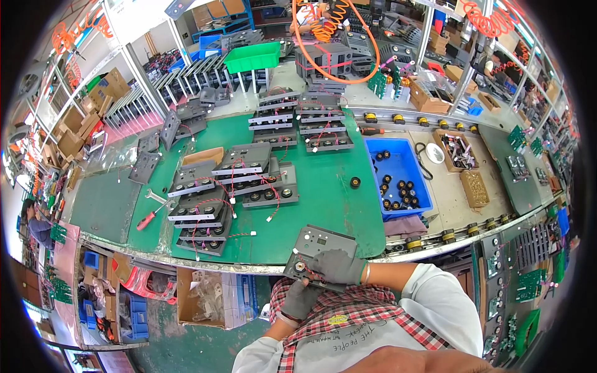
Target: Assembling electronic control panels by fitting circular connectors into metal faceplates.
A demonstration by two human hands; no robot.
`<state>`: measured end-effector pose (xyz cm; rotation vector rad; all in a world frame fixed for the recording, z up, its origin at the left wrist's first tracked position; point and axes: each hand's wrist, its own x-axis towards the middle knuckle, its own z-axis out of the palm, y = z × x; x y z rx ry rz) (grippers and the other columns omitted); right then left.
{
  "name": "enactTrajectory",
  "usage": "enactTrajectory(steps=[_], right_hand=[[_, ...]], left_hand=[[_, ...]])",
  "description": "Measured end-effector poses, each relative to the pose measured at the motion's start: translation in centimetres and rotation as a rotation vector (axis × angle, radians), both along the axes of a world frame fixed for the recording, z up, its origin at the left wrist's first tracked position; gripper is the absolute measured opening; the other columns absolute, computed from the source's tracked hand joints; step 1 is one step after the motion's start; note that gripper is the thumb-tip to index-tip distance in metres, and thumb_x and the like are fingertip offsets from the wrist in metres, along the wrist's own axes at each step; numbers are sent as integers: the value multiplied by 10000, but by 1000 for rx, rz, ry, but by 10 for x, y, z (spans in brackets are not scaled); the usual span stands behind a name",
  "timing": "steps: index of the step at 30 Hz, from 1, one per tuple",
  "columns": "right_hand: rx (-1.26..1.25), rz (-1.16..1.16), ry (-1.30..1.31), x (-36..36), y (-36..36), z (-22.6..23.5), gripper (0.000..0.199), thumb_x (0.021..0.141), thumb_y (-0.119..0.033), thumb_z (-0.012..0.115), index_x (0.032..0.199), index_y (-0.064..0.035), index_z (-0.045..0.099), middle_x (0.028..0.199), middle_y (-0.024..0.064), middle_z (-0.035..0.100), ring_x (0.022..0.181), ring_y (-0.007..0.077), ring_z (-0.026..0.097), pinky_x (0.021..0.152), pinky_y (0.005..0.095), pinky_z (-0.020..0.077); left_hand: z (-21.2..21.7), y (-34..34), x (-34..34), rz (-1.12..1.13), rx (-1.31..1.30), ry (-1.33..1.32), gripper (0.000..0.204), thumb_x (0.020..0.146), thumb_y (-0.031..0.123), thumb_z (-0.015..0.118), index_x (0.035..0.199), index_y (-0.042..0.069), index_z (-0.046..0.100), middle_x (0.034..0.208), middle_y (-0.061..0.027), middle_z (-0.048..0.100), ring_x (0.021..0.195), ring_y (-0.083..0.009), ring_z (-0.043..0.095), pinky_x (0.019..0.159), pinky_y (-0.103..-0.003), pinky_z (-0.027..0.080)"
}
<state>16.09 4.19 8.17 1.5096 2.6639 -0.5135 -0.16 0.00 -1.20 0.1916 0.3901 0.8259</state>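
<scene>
A dark grey metal panel (324, 241) with holes tilts over the table's front edge, close to my body. My gloved left hand (300, 301) grips its lower left edge, thumb on top. Across the panel's face lies my gloved right hand (339, 267), its fingers bent together beside a small round part (300, 267) with red wires. What those fingertips pinch, if anything, is hidden under the glove. Stacks of similar grey panels (205, 214) with round black parts and red-black leads stand on the green mat (323, 205), left of and beyond my hands.
A blue bin (368, 186) with black knobs stands to the right; one loose black knob (355, 182) lies nearer. A red-handled screwdriver (147, 220) and a wrench (155, 197) lie on the left. An orange air hose (336, 79) hangs at the back. Below the table sits a cardboard box (186, 304).
</scene>
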Motion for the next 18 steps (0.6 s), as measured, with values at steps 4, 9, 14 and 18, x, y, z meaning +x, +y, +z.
enactTrajectory(steps=[4,9,14,18], right_hand=[[-77,87,-29,2,4,6,214,779,-275,517,913,-118,573,900,84,568,742,257,603,588,393,501],[4,281,158,13,9,-9,233,783,-268,531,963,-131,587,1003,61,536,802,251,590,620,386,505],[-150,199,134,15,16,-15,249,791,-274,531,991,-133,575,1030,61,546,852,256,584,656,419,494],[-279,102,60,4,18,9,270,798,-315,518,994,-138,572,936,83,591,817,269,597,644,429,482]], left_hand=[[-7,1,1,-15,56,-29,556,765,252,620,1242,71,400,1244,-75,443,1166,-224,408,1014,-408,295],[15,2,4,-24,76,-20,584,762,269,620,1259,73,384,1262,-72,427,1173,-224,400,1014,-408,292],[28,3,7,-17,101,7,563,765,253,615,1249,73,392,1228,-69,451,1151,-223,418,1009,-408,299],[3,0,3,8,39,-15,530,758,234,626,1218,76,415,1175,-64,479,1119,-221,440,996,-403,315]])
